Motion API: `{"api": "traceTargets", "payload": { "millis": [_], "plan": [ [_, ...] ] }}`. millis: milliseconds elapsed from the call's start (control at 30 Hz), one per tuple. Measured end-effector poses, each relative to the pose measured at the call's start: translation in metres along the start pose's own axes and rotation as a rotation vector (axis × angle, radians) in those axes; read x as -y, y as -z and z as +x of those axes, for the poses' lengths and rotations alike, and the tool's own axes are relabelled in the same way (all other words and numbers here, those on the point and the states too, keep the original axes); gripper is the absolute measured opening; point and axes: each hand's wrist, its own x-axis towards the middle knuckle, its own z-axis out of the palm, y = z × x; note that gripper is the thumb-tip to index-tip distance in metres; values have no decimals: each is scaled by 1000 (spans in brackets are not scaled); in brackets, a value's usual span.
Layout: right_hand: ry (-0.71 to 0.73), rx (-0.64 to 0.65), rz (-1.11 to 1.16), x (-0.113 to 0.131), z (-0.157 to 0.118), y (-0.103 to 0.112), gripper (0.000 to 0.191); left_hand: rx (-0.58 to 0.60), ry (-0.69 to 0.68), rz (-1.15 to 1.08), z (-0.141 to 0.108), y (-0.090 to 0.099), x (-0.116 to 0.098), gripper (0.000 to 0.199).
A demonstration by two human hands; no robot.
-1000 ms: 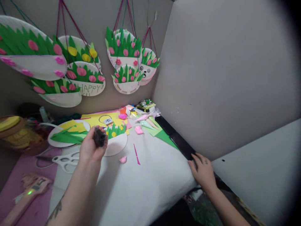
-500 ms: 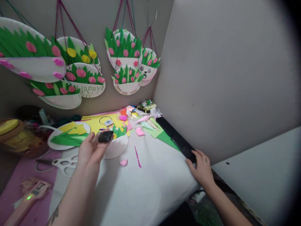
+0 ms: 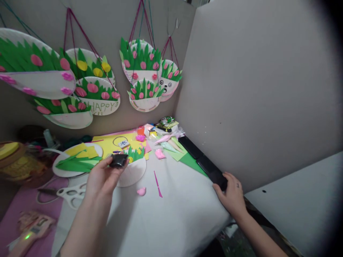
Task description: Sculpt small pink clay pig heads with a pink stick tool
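Blk packet (image 3: 118, 160) in grip of L hand (image 3: 103, 181) fingers; R hand (image 3: 233, 194) at nearer blk slab (image 3: 212, 172), grip unclear.

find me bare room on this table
Widest free patch: the white tabletop between the thin magenta piece and the right hand. It's crowded along the back, by the yellow paper and packets, and left, by the white scissors.

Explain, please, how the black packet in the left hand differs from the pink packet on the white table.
Colour: the black packet is dark, while the pink packet is bright.
Place: the black packet is held up in the left hand; the pink packet lies on the white table, with no hand touching it.
Shared: both are small and look roughly pillow-shaped.
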Motion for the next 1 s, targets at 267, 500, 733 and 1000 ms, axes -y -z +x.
{"api": "traceTargets", "payload": {
  "millis": [267, 500, 733, 1000],
  "plan": [
    [-38, 165, -125, 11, 6, 4, 46, 86, -44, 22, -3, -2, -1, 21],
    [-97, 269, -156, 20, 20, 11, 51, 87, -78, 7, -1, 1, -3, 23],
    [-114, 288, -164, 19, 22, 12, 53, 54, -65, -8, -1, 1, -4, 24],
    [-39, 326, -86, 24, 60, 5, 55, 60, -48, -5, -3, -1, -2, 23]
  ]
}}
